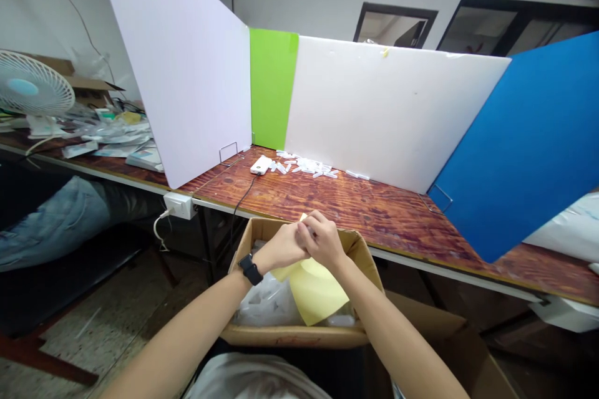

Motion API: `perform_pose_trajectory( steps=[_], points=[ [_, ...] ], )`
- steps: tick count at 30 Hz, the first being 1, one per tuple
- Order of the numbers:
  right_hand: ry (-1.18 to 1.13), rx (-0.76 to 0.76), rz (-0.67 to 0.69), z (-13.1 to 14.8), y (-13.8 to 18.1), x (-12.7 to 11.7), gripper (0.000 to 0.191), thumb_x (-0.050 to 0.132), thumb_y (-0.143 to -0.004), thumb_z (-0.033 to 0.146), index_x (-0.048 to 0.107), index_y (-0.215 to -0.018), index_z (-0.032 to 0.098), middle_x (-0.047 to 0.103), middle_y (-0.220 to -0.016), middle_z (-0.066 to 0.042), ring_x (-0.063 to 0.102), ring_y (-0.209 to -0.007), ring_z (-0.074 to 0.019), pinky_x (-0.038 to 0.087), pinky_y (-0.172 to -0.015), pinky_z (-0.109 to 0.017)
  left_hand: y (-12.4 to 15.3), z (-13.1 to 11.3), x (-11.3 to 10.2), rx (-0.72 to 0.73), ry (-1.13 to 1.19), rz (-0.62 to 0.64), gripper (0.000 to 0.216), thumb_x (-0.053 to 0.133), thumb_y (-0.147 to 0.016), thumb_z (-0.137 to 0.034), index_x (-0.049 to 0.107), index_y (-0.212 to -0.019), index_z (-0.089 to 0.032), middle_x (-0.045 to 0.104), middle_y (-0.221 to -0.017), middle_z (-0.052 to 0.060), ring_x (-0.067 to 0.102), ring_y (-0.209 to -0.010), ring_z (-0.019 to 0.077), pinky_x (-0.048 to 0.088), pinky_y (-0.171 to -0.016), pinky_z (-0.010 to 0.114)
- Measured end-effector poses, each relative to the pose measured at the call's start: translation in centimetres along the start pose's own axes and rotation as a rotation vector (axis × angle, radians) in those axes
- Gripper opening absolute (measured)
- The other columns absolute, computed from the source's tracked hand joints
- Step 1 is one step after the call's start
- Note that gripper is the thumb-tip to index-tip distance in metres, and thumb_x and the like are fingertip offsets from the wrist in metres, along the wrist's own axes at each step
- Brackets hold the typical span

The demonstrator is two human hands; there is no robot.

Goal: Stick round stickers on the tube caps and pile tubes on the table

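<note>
Yellow paper (318, 293) is seen directly below the grip, its upper edge hidden by the hands; whether it is suspended from them or supported by the contents of the open cardboard box (294, 335) cannot be told. The left hand (284, 243) and the right hand (324, 239) are brought together, touching, with fingers curled inward. A small yellow tip (304, 217) is noted just above the joined hands; what is pinched by either hand is hidden and cannot be told. A dark watch (250, 269) is strapped just behind the left hand. Cloudy plastic (266, 304) is contained in the box, below and left of the grip. Beyond the grip, small white pieces (309, 166) are scattered on a wood-grained table (384, 212), beside a white device (261, 165). Farther beyond, the table is backed by a white panel (374, 112).
</note>
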State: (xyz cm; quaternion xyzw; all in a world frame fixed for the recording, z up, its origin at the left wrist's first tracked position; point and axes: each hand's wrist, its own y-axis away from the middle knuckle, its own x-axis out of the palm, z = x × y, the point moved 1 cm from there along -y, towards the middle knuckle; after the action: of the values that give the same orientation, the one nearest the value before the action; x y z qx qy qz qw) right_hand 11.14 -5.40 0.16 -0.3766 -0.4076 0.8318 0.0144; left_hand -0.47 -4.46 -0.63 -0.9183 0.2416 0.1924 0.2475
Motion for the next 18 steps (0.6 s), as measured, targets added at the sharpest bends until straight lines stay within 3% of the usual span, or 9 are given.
perform_pose_trajectory(
  steps=[3, 6, 7, 9, 12, 15, 16, 18],
  points=[
    [-0.086, 0.080, 0.010, -0.5, -0.4, -0.1, 0.023, 0.042, -0.082, 0.028, 0.048, -0.062, 0.020, 0.047, -0.069, -0.002, 0.045, -0.061, -0.0132, 0.037, -0.060, -0.026, -0.1, 0.4, -0.3, -0.074, 0.017, 0.025, 0.025, 0.062, -0.060, -0.023, 0.059, -0.081, -0.011, 0.062, -0.076, 0.002, 0.053, -0.066, 0.0137, 0.041, -0.057, 0.022],
    [-0.160, 0.336, -0.071, -2.4, -1.0, -1.1, 0.032, 0.041, -0.081, 0.035, 0.038, -0.054, 0.020, 0.039, -0.058, 0.001, 0.038, -0.056, -0.0127, 0.033, -0.056, -0.026, -0.3, 0.9, -1.3, -0.171, 0.008, 0.068, 0.033, 0.065, -0.058, -0.036, 0.060, -0.079, -0.012, 0.061, -0.073, 0.002, 0.054, -0.065, 0.0151, 0.041, -0.056, 0.023],
    [-0.183, 0.428, -0.085, -3.2, -1.1, -1.7, 0.034, 0.039, -0.081, 0.038, 0.036, -0.053, 0.020, 0.036, -0.055, 0.002, 0.036, -0.054, -0.0123, 0.032, -0.053, -0.026, -0.4, 1.1, -1.7, -0.202, 0.000, 0.019, 0.033, 0.061, -0.062, -0.041, 0.059, -0.077, -0.012, 0.061, -0.071, 0.002, 0.054, -0.065, 0.0155, 0.040, -0.056, 0.024],
    [-0.227, 0.523, -0.030, -4.5, -1.1, -2.7, 0.038, 0.035, -0.082, 0.042, 0.036, -0.051, 0.020, 0.034, -0.050, 0.003, 0.033, -0.049, -0.0113, 0.029, -0.047, -0.025, -0.6, 1.4, -2.6, -0.255, -0.045, -0.197, 0.035, 0.048, -0.072, -0.045, 0.058, -0.072, -0.012, 0.060, -0.069, 0.004, 0.054, -0.066, 0.0162, 0.040, -0.057, 0.025],
    [-0.276, 0.512, 0.206, -5.0, -0.5, -3.2, 0.038, 0.053, -0.070, 0.045, 0.042, -0.045, 0.018, 0.037, -0.042, 0.004, 0.033, -0.041, -0.0090, 0.026, -0.039, -0.023, -0.7, 1.9, -3.3, -0.338, -0.191, -0.493, 0.029, 0.038, -0.078, -0.036, 0.055, -0.069, -0.014, 0.062, -0.072, 0.006, 0.055, -0.069, 0.0178, 0.039, -0.063, 0.028],
    [-0.366, 0.491, 0.468, -4.5, -0.5, -2.2, 0.035, 0.070, -0.054, 0.041, 0.049, -0.042, 0.016, 0.043, -0.040, 0.004, 0.036, -0.038, -0.0086, 0.027, -0.036, -0.022, -0.8, 2.4, -3.5, -0.413, -0.309, -0.501, 0.018, 0.041, -0.075, -0.026, 0.055, -0.069, -0.015, 0.064, -0.076, 0.009, 0.057, -0.073, 0.0197, 0.038, -0.067, 0.029],
    [-0.390, 0.501, 0.467, -4.5, -1.0, -1.9, 0.034, 0.070, -0.054, 0.042, 0.051, -0.043, 0.016, 0.045, -0.041, 0.003, 0.038, -0.038, -0.0091, 0.029, -0.037, -0.022, -0.8, 2.6, -3.5, -0.429, -0.332, -0.480, 0.018, 0.040, -0.074, -0.024, 0.055, -0.069, -0.015, 0.064, -0.077, 0.010, 0.058, -0.073, 0.0202, 0.038, -0.066, 0.029],
    [-0.397, 0.541, 0.304, -5.0, -2.6, -1.5, 0.036, 0.062, -0.062, 0.050, 0.053, -0.050, 0.016, 0.049, -0.046, 0.002, 0.042, -0.042, -0.0107, 0.033, -0.039, -0.022, -0.8, 2.9, -3.5, -0.448, -0.373, -0.451, 0.020, 0.038, -0.075, -0.023, 0.055, -0.069, -0.015, 0.065, -0.077, 0.013, 0.058, -0.073, 0.0212, 0.037, -0.064, 0.029]
  ],
)
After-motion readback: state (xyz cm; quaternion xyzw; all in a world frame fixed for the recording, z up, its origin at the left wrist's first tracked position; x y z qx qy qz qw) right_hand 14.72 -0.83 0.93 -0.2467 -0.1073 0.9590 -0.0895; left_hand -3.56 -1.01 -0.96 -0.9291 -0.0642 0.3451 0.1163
